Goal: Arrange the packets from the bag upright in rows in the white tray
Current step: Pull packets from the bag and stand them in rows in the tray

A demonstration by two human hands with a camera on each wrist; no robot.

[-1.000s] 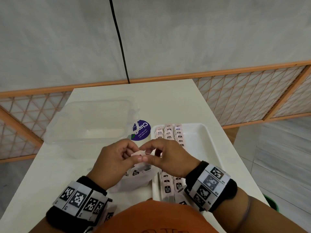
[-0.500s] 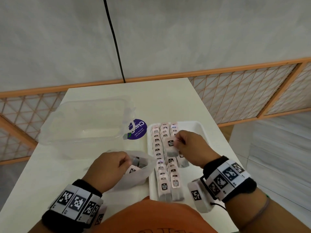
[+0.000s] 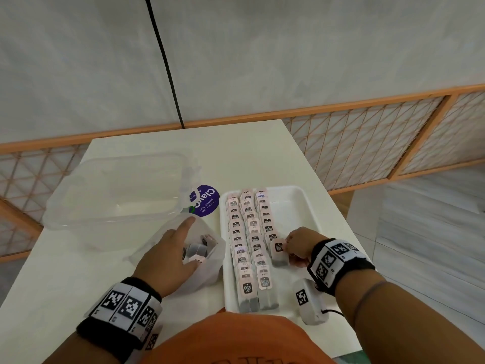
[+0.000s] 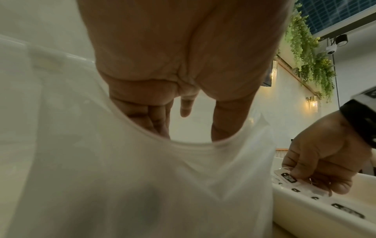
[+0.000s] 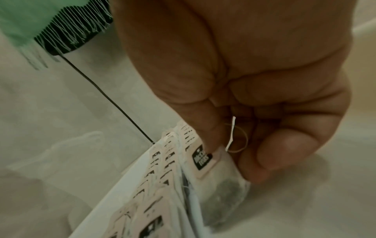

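The white tray (image 3: 309,206) holds three rows of upright pink-tagged tea packets (image 3: 249,243). My right hand (image 3: 296,245) pinches one packet (image 3: 278,252) between thumb and forefinger at the near end of the right-hand row. The right wrist view shows this packet (image 5: 221,182) standing against the row, its string looped by my fingers (image 5: 211,141). My left hand (image 3: 168,253) reaches into the translucent bag (image 3: 210,269) left of the tray, forefinger stretched out. Several packets (image 3: 199,249) lie in the bag. In the left wrist view my straight fingers (image 4: 150,119) dip past the bag's rim (image 4: 142,185).
A clear plastic container (image 3: 112,195) lies at the back left of the white table (image 3: 236,153), with a round purple label (image 3: 204,199) beside it. The tray's right half (image 3: 291,214) is bare. A wooden lattice railing (image 3: 367,143) runs behind the table.
A second ago both hands held one packet over the bag. The right hand has carried it to the near end of the tray's right-hand row. The left hand went into the bag.
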